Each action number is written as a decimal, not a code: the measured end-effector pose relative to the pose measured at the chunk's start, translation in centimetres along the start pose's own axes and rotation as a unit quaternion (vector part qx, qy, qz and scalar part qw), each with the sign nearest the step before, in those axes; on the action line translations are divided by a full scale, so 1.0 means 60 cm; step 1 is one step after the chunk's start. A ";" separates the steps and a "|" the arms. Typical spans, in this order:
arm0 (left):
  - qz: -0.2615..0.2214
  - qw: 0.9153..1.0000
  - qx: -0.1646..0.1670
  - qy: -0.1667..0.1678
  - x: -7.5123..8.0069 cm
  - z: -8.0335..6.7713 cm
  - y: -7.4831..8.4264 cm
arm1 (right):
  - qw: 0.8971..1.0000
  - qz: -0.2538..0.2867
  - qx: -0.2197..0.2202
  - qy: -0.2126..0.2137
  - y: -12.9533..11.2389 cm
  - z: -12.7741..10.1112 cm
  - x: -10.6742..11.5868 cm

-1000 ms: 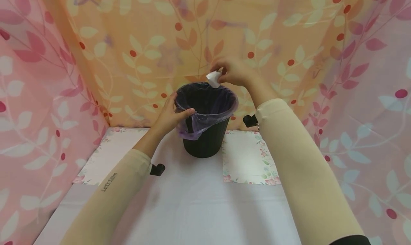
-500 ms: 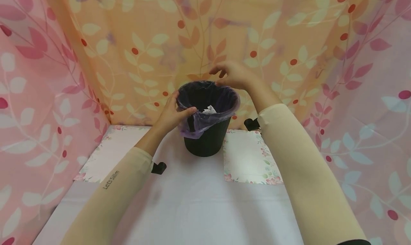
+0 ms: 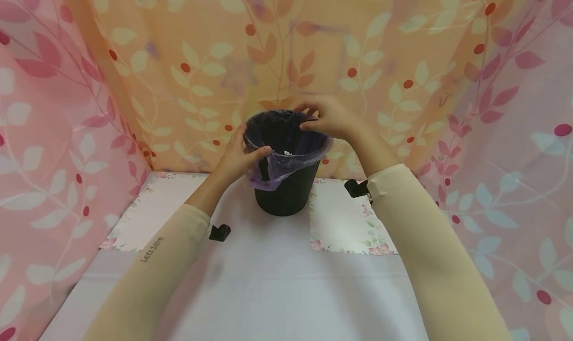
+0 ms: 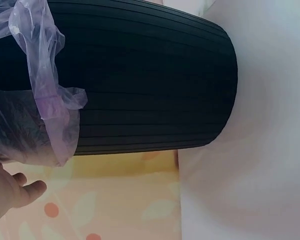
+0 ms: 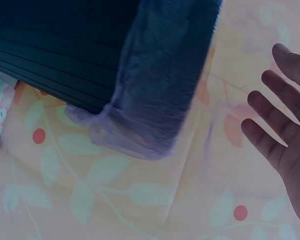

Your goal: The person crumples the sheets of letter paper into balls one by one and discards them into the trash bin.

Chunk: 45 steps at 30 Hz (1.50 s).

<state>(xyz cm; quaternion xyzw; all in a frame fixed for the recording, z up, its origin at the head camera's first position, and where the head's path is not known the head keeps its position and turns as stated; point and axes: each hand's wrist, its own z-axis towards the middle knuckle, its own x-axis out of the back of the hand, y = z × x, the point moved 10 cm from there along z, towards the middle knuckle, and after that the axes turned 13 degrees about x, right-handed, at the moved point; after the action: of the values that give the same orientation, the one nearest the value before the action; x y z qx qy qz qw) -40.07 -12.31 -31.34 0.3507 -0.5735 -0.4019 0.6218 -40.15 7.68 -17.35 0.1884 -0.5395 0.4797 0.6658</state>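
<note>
A black ribbed bin point(image 3: 286, 197) lined with a purple plastic bag point(image 3: 268, 174) stands at the back of the white table. A small white crumpled wad point(image 3: 286, 153) lies inside it. My left hand point(image 3: 237, 157) grips the bin's left rim, thumb laid over the liner. My right hand point(image 3: 331, 120) hovers at the far right rim and holds nothing. In the right wrist view its fingers point(image 5: 285, 135) are straight and spread, apart from the liner point(image 5: 150, 100) and bin point(image 5: 55, 45). The left wrist view shows the bin's side point(image 4: 150, 85), the hanging liner point(image 4: 45, 95) and my fingers point(image 4: 10, 192).
Two floral-edged paper mats point(image 3: 340, 221) point(image 3: 147, 212) lie on the table point(image 3: 277, 291) either side of the bin. An orange leaf-print curtain point(image 3: 201, 57) closes the back, and pink ones the left point(image 3: 45, 132) and right point(image 3: 515, 132).
My right hand let go of the white wad above the bin; it fell inside. That hand then dropped down to the far rim. My left hand stayed on the rim.
</note>
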 end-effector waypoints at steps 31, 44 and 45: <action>-0.002 1.000 0.013 -0.013 0.030 -0.017 -0.021 | 0.995 0.041 -0.014 0.092 -0.013 -0.060 -0.048; 0.022 0.999 -0.038 -0.015 0.053 -0.074 -0.026 | 0.986 0.046 0.031 0.156 -0.054 -0.080 -0.067; 0.022 0.999 -0.039 -0.012 0.056 -0.081 -0.028 | 0.985 0.042 0.037 0.163 -0.060 -0.084 -0.070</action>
<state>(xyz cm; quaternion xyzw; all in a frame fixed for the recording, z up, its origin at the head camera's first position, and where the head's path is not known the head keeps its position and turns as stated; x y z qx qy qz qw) -35.35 -16.17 -31.85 0.3085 -0.5726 -0.4141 0.6368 -34.25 8.03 -21.89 0.1090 -0.4128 0.5512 0.7168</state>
